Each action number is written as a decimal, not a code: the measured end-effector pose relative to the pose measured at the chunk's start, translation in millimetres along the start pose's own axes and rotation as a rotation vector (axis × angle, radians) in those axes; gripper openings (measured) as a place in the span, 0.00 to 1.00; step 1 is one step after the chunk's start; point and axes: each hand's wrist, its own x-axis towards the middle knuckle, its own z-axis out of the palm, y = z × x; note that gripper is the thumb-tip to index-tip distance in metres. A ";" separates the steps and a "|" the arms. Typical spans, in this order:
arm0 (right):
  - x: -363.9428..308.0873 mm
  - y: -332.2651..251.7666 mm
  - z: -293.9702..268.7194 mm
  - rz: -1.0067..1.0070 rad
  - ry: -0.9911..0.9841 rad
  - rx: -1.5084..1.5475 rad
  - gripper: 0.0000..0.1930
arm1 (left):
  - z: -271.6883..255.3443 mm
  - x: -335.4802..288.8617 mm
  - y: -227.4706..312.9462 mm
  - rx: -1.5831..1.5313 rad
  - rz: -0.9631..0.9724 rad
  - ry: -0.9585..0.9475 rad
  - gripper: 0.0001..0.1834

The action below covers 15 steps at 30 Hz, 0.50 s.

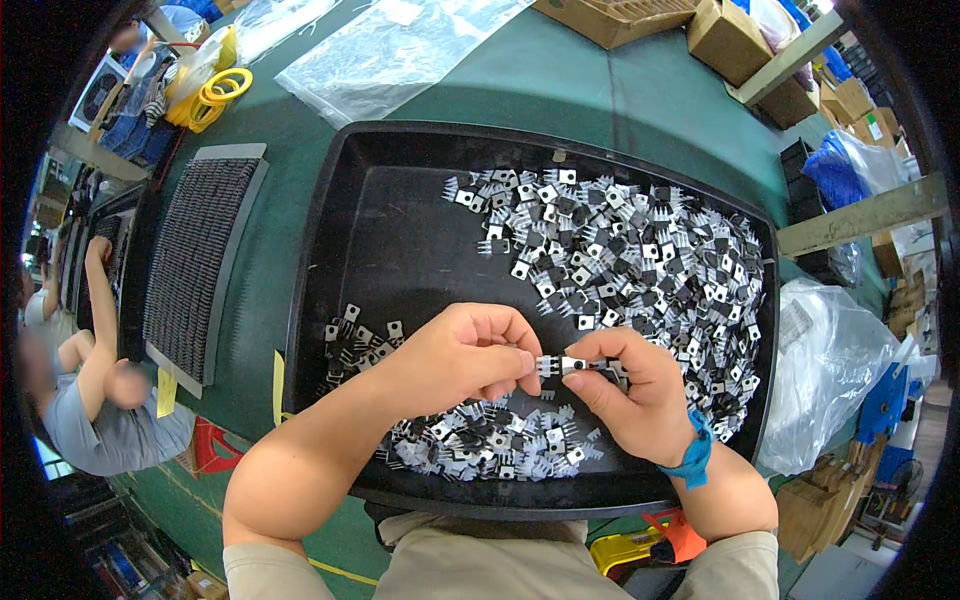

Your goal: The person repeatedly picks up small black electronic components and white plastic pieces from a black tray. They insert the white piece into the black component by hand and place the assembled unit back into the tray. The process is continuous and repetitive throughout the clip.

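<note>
On our table (285,190), at left, lies a board with black rows (203,260). Over the black tray (400,225), our left hand (480,355) has its fingers closed on a small white piece (546,367); just beside it, our right hand (635,385) pinches a silver-black component (573,365) between its fingers.

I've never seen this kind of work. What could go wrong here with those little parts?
The transistor-like component pinched in the right hand could slip and get lost among the loose components in the black tray. Those also lie jumbled, so their thin legs might catch on one another and bend.
</note>
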 end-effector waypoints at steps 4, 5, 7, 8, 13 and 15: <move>-0.8 4.8 5.8 -0.002 -0.006 0.012 0.10 | 1.0 2.2 -4.2 0.135 0.020 -0.022 0.04; -1.0 5.6 9.2 0.006 -0.017 0.030 0.10 | 0.5 2.8 -5.6 0.145 0.028 -0.028 0.04; -0.6 7.3 11.0 -0.018 -0.030 0.028 0.10 | 0.4 3.1 -6.3 0.149 0.025 -0.033 0.04; 0.3 7.9 10.6 -0.049 -0.032 0.008 0.10 | 0.6 3.2 -6.1 0.141 0.015 -0.033 0.04; 0.1 8.8 4.6 0.403 -0.028 0.633 0.09 | 2.6 2.7 -1.6 0.138 -0.014 -0.011 0.04; 3.7 15.1 0.9 0.496 -0.081 0.747 0.08 | 2.4 3.0 -2.5 0.161 -0.022 -0.015 0.04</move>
